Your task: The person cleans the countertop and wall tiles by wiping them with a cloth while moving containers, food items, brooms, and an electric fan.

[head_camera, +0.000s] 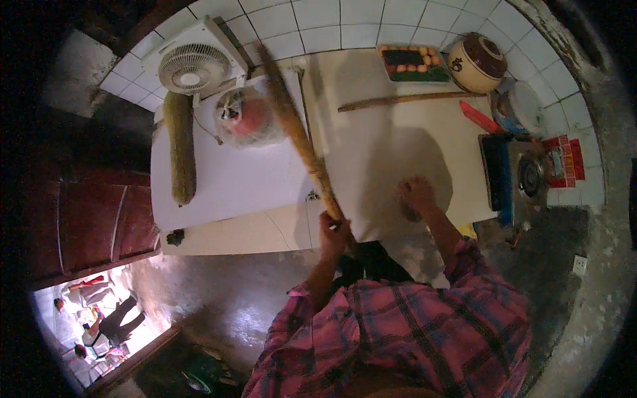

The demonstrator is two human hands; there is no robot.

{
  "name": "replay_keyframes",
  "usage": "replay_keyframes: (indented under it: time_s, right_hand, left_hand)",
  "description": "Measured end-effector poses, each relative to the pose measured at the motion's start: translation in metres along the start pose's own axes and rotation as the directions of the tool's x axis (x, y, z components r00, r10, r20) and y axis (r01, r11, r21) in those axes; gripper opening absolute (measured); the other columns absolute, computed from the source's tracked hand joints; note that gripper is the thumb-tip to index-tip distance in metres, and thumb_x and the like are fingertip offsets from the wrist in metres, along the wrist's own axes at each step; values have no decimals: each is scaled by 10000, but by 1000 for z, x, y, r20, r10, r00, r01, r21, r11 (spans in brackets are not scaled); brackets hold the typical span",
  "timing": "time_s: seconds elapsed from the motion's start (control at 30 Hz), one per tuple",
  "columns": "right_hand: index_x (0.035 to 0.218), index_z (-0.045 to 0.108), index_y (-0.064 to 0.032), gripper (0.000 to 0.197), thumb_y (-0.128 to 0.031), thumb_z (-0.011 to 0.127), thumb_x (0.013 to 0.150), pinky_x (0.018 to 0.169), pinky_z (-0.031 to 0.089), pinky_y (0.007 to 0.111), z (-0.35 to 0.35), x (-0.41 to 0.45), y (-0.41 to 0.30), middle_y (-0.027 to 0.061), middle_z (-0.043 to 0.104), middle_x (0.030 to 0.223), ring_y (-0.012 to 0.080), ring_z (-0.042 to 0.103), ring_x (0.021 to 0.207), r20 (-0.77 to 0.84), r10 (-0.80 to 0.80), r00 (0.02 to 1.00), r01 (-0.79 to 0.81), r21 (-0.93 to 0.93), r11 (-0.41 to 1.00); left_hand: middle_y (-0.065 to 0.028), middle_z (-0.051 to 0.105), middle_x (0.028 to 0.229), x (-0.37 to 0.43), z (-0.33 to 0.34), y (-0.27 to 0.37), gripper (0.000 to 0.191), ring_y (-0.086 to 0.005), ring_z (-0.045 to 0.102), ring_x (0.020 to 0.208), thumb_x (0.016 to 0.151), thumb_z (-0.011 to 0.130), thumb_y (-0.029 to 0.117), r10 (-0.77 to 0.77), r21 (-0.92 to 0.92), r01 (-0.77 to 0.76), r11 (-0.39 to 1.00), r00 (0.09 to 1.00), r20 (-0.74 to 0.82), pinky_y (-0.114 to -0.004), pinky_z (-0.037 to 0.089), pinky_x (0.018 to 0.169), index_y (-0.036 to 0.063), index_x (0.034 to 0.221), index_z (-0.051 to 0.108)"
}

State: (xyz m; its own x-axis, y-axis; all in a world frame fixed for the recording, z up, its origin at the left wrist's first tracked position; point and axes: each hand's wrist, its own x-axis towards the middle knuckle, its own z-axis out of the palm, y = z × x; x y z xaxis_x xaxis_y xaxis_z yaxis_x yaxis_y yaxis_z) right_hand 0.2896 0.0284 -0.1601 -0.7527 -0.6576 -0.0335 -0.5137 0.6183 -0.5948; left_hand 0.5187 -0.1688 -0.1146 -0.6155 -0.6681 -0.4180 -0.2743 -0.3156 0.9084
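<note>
My left hand point(334, 231) grips the lower end of a long, thick wooden stick point(298, 139). The stick rises at a slant over the table, its far end blurred near the tiled wall. My right hand point(417, 195) is lowered over the pale tabletop point(343, 184), its fingers bent. A dark patch lies under that hand, and whether it is shadow or a held thing I cannot tell. Farther back, a second thin wooden stick point(398, 102) lies across the table. To the left of the raised stick sits a clear plastic bag point(251, 119) with something red inside.
A long green gourd point(181, 149) lies at left, below a white box fan point(194, 67). A tray of eggs point(415, 63) and a brown-lidded jar point(477, 62) stand at the back. At right is a gas stove point(531, 174). Two people point(107, 318) appear beyond a doorway.
</note>
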Motion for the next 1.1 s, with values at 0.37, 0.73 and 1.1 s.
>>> replay_keyframes:
  time_s: [0.37,0.73,1.1]
  right_hand:
    - [1228,454,14,462,-256,589,878,788,473,484,17,118,-12,260,585,1015,429,585,938,52,-6,999,-7,262,965]
    - [1189,484,12,421,-97,626,808,844,482,496,-41,290,108,294,542,1130,454,563,1008,71,277,958,-213,-469,857]
    - [1178,540,12,376,-193,578,866,965,434,510,-45,295,140,240,531,1234,396,479,1193,-47,274,961,-259,-515,817]
  left_hand:
    - [-213,443,1278,33,88,23,838,-311,485,1178,792,769,128,42,340,-169,925,935,351,-416,520,867,52,1430,231]
    - [-212,476,1263,-30,-55,-57,644,-306,587,1033,804,699,123,-160,481,159,862,986,-39,-420,511,855,38,1360,384]
    - [-226,487,1252,-48,-43,-72,589,-311,602,991,822,680,155,-191,510,187,840,981,-46,-407,503,870,44,1337,418]
